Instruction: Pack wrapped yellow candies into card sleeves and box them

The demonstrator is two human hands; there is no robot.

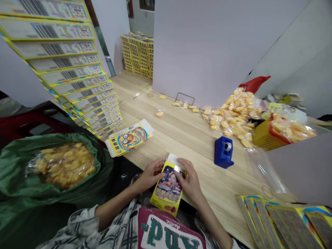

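Observation:
A yellow printed carton (pixel 168 188) is held between my two hands at the table's near edge, tilted toward me, with its white end flap (pixel 172 159) standing up at the far end. My left hand (pixel 153 174) grips the carton's left side, thumb on the printed front. On the opposite side, my right hand (pixel 188 176) has its thumb on the front and its fingers curled around the upper corner. Whatever is inside the carton is hidden. Just beyond my left hand lies a flattened yellow carton (pixel 129 139) with a cartoon face.
A tall stack of cartons (pixel 85 83) leans at the left, above a green sack (pixel 103 169) of wrapped yellow pieces (pixel 66 162). To the right are a blue tape dispenser (pixel 222 154), a pile of wrapped pieces (pixel 233 114), a yellow basket (pixel 266 135) and more cartons (pixel 285 221).

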